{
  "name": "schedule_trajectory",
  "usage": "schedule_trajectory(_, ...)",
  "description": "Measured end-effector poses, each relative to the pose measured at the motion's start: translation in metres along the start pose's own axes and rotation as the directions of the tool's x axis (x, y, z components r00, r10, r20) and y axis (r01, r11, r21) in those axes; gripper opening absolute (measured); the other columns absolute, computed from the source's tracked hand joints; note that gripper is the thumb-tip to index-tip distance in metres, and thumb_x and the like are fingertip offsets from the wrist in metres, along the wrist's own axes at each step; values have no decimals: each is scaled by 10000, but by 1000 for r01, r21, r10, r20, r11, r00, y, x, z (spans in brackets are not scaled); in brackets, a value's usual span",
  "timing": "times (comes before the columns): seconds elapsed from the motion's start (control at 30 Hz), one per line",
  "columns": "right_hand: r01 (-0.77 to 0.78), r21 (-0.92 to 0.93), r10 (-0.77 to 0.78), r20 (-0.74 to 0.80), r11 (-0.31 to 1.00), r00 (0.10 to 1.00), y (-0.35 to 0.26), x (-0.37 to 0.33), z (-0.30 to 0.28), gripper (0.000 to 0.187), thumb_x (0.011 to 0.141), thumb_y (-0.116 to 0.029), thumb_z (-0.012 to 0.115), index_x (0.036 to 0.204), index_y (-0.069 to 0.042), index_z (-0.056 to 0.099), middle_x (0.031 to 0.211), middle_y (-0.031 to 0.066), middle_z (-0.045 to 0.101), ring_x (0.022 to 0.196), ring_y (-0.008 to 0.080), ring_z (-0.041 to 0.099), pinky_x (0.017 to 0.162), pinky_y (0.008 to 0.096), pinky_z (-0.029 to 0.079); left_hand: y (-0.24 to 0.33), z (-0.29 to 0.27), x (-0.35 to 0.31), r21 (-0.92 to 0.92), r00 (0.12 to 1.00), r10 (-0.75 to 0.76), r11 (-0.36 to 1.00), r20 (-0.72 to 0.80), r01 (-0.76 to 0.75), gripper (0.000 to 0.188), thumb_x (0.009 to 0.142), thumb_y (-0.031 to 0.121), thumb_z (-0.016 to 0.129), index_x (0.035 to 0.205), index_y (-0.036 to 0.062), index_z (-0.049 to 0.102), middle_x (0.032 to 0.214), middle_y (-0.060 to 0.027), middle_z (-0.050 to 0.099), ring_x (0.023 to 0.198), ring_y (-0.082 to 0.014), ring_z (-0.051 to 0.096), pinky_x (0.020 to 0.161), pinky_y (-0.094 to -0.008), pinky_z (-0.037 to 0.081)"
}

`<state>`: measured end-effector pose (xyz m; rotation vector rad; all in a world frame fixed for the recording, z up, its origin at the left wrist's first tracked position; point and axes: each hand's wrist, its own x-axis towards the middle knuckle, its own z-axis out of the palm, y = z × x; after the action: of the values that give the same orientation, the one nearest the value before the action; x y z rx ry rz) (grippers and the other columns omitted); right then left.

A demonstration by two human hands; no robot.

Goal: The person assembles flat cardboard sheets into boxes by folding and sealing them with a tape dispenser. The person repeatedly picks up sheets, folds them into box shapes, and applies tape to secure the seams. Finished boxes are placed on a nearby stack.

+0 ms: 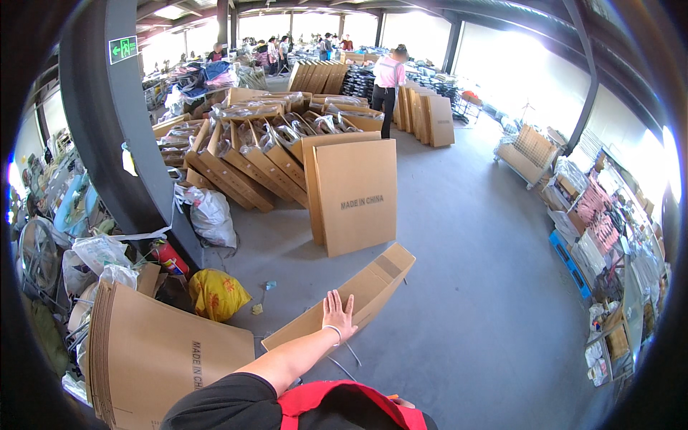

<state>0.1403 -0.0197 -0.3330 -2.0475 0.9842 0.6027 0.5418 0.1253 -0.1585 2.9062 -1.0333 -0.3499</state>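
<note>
My left hand [337, 315] reaches forward with its fingers spread, palm down on a long brown cardboard box [373, 283] that lies on the grey concrete floor. A white band sits on that wrist. The hand grips nothing. The box runs diagonally from near my body toward the upper right. My right hand is out of sight.
A stack of flat cartons [150, 358] leans at my lower left. Upright flat cartons [356, 193] stand ahead, with rows of filled open cartons [251, 154] behind. A dark pillar [107, 129], a yellow bag [215, 294] and white sacks [211, 215] are to the left. A person in pink [389, 79] stands far off; racks [595, 222] line the right.
</note>
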Motion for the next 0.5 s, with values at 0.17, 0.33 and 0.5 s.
schedule_trajectory(0.17,123,74,-108,-181,990,978,-24,-5,-22,881,676,-621,878,1375,-129,667,1226,153,749,1147,305,720,982,406,561,1,-5,-3,-44,1000,15,999,4,-15,1066,918,579,663,1696,167,61,1684,-382,-23,1577,-537,-11,1284,-590,56)
schedule_trajectory(0.33,336,12,-308,-371,942,876,-106,-36,-70,800,713,-510,896,1379,-139,652,1164,197,753,1052,359,738,918,444,582,-14,5,-4,-199,994,79,976,-77,-93,939,909,616,635,1658,170,286,1690,-369,6,1589,-508,15,1284,-583,76)
schedule_trajectory(0.5,425,89,-357,-407,901,841,-172,-58,-102,756,726,-403,889,1396,-159,639,1125,224,721,1016,379,703,932,443,562,-37,7,-16,-255,984,127,954,-121,-155,868,922,653,604,1615,169,407,1704,-332,63,1599,-470,47,1281,-584,96)
